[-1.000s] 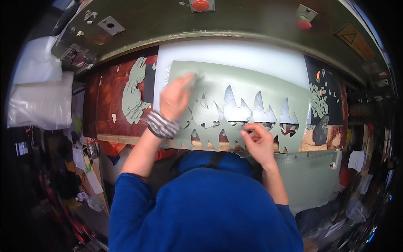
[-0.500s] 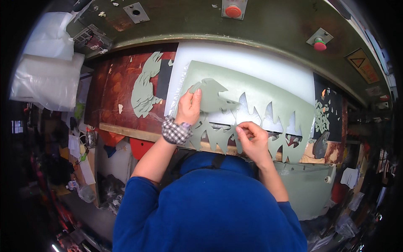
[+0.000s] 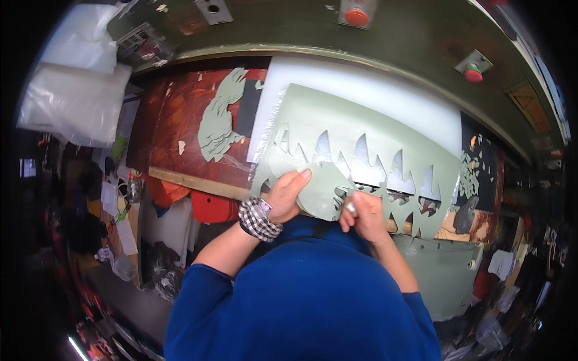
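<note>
My left hand (image 3: 289,194), with a checkered cuff at its wrist, grips a grey-green cut piece (image 3: 324,189) of thin sheet material, thumb on top. The piece is rounded at its lower edge and notched on the right. Beside that notched edge, my right hand (image 3: 366,216) is closed, fingers curled together. A small pale spot shows at its fingers; whether it is a held scrap, I cannot make out. Beneath both hands lies a large grey-green sheet (image 3: 337,111) with a row of jagged cut-outs, on a white board (image 3: 385,84).
A loose pile of green cut pieces (image 3: 218,129) lies on the reddish-brown bed (image 3: 174,114) at left. Small scraps (image 3: 469,171) sit at right. Behind are a green machine beam (image 3: 283,27), a red button (image 3: 356,18) and another button (image 3: 473,73). Plastic-wrapped bundles (image 3: 75,99) stand at left.
My left hand has brought its green piece down and nearer my body. My right hand has left the sheet's cut edge and come to the piece's notched side. The view has shifted slightly.
</note>
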Action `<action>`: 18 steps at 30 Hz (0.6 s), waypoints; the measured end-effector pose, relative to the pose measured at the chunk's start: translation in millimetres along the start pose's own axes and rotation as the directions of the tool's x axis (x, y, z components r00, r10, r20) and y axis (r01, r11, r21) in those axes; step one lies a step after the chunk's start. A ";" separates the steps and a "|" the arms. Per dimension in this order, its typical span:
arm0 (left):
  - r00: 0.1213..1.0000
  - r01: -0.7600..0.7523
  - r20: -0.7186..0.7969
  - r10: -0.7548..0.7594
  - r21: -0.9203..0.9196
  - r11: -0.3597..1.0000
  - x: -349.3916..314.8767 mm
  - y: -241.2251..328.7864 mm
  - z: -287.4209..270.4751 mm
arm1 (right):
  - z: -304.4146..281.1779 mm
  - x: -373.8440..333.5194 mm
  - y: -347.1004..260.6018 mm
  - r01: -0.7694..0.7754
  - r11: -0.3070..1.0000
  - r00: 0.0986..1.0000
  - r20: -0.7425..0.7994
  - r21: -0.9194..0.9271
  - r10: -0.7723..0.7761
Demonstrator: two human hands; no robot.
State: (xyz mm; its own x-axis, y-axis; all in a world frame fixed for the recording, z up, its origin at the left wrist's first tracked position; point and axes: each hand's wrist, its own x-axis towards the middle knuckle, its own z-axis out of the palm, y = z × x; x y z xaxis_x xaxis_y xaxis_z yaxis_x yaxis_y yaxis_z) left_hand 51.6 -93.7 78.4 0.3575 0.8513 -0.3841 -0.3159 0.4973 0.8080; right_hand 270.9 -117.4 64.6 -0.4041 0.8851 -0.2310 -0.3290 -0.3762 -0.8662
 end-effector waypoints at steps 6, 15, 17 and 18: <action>0.656 -0.438 0.091 0.750 0.854 0.280 4.8 41.1 -70.0 | -26.8 -10.1 9.0 0.109 0.993 0.977 -0.178 -0.040 -0.115; 0.791 -0.366 0.523 0.319 0.820 -0.440 16.9 -1.8 -83.3 | -6.2 -1.3 19.9 -0.114 0.952 0.989 -0.120 -0.283 0.083; 0.710 -0.427 0.545 0.447 0.837 -0.343 23.7 5.3 -83.5 | -6.6 -2.3 15.1 -0.098 0.960 0.988 -0.142 -0.261 0.062; 0.672 -0.458 0.532 0.515 0.845 -0.277 26.5 10.4 -83.5 | -4.8 -3.2 12.7 -0.091 0.961 0.986 -0.158 -0.262 0.051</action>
State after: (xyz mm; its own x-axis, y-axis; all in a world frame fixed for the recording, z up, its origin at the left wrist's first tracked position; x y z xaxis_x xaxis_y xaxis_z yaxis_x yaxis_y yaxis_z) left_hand -15.6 -51.9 39.3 0.5456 0.7388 0.3957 0.6664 -0.6687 0.3297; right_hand 272.0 -123.7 52.3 -0.2808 0.8969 -0.3416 -0.0555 -0.3705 -0.9272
